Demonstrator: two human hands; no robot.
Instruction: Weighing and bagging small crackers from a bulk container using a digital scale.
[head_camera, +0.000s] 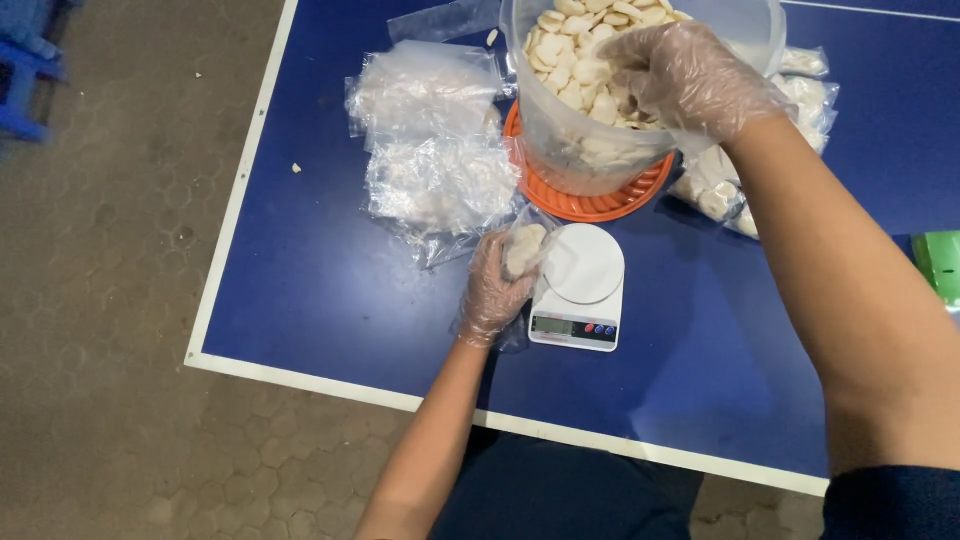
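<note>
The left hand (495, 290), gloved, is closed around a small bag (524, 247) of pale pieces, just left of the scale (580, 290). The right hand (685, 75), gloved, reaches into the tub (580, 150) beyond, fingers curled among the pieces; whether it grips any I cannot tell.

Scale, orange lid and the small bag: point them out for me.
scale (583, 262): head view, on its round white plate.
orange lid (600, 203): head view, front rim under the tub.
small bag (524, 248): head view, its filled middle, in the left hand (495, 290).

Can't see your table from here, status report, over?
Left hand holds small bag beside scale. Right hand inside tub of pale pieces. Nothing blocking.
</note>
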